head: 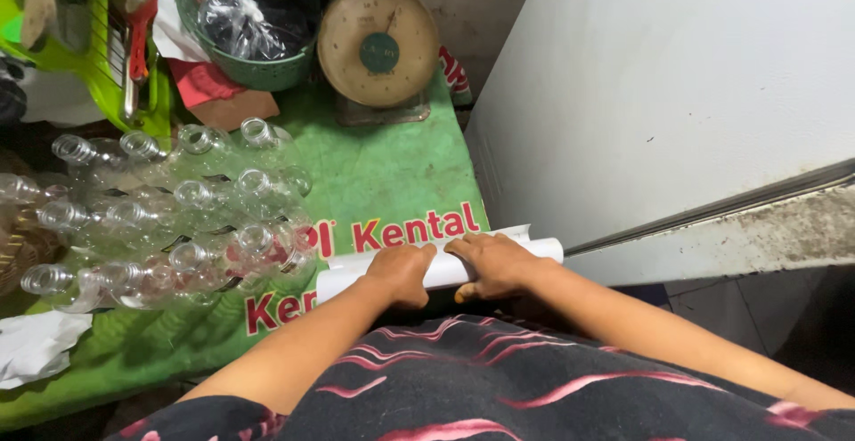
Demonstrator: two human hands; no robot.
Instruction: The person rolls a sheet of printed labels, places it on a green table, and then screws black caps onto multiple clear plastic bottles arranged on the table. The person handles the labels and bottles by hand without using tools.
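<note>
A white roll of paper point(443, 267) lies across the near edge of the green printed table cover point(383, 183). My left hand point(401, 272) presses down on the roll's left part, fingers curled over it. My right hand point(494, 263) grips the roll just to the right, thumb underneath. The roll's right end sticks out toward a white cabinet. Both forearms reach in from the bottom over my dark patterned clothing.
Several empty clear plastic bottles point(169, 218) lie clustered at left. A dial weighing scale point(378, 44) stands at the back, next to a green basket point(254, 18) holding plastic bags. A white cabinet wall point(677, 93) rises at right. White crumpled paper point(36, 347) lies at the near left.
</note>
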